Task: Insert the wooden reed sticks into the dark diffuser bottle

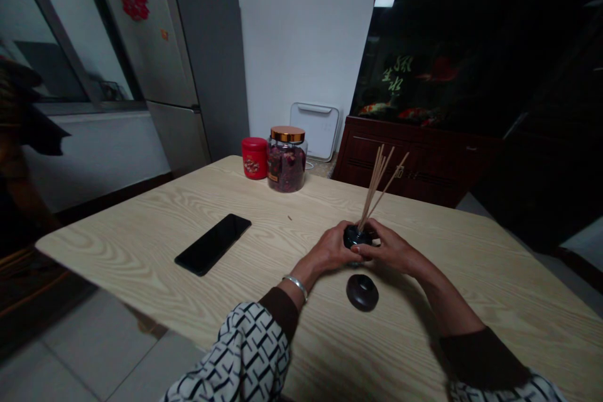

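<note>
Head view is looking forward and down across a pale wood-grain table (pixel 141 226), where both hands are working close together. The left hand (pixel 330 251), wearing a silver bangle (pixel 296 287), is cupping a dark glazed reed diffuser pot (pixel 354 237) from one side, while the right hand (pixel 391 250) is closing its fingers (pixel 372 246) around it from the other, so both are grasping the pot. A fan of thin wooden reeds (pixel 377 185) is rising from the pot and leaning away from the hands. The pot is likely stiff, smooth and breakable, so its body offers the surest hold; the reeds look light and brittle, making them a poor place to grip. A round dark disc (pixel 362 293), either a lid or a stand, is lying just nearer the person than the hands. Left of the left hand, a black smartphone (pixel 213 244) is lying flat. Beyond the hands, a red tin (pixel 254 158) is standing beside a glass jar of dried petals (pixel 287 163).
</note>
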The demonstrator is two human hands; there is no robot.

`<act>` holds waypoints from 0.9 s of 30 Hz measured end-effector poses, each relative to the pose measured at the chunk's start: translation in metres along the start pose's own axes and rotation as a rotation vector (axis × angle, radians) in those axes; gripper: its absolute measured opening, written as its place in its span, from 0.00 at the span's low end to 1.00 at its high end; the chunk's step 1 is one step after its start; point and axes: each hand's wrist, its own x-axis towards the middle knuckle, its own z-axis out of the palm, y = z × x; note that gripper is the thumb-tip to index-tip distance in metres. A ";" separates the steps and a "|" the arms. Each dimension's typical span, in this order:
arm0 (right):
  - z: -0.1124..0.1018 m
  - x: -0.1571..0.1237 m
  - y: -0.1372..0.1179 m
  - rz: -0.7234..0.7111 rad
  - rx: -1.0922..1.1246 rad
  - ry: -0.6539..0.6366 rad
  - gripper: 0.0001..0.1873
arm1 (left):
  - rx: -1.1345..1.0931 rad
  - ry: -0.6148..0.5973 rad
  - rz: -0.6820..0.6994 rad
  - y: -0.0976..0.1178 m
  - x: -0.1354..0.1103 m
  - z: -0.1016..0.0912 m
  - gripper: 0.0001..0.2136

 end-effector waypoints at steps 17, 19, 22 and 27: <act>-0.029 0.048 0.046 -0.006 -0.159 0.229 0.23 | -0.050 0.137 -0.031 -0.021 0.007 -0.008 0.24; -0.024 0.046 0.052 -0.025 -0.118 0.286 0.25 | -0.052 0.136 -0.033 -0.019 0.008 -0.008 0.20; -0.004 0.031 0.062 0.044 -0.039 0.527 0.29 | -0.001 0.160 -0.064 -0.016 0.008 -0.009 0.15; 0.021 0.000 0.066 0.235 0.277 0.736 0.19 | -0.078 0.166 -0.121 -0.010 -0.001 -0.008 0.18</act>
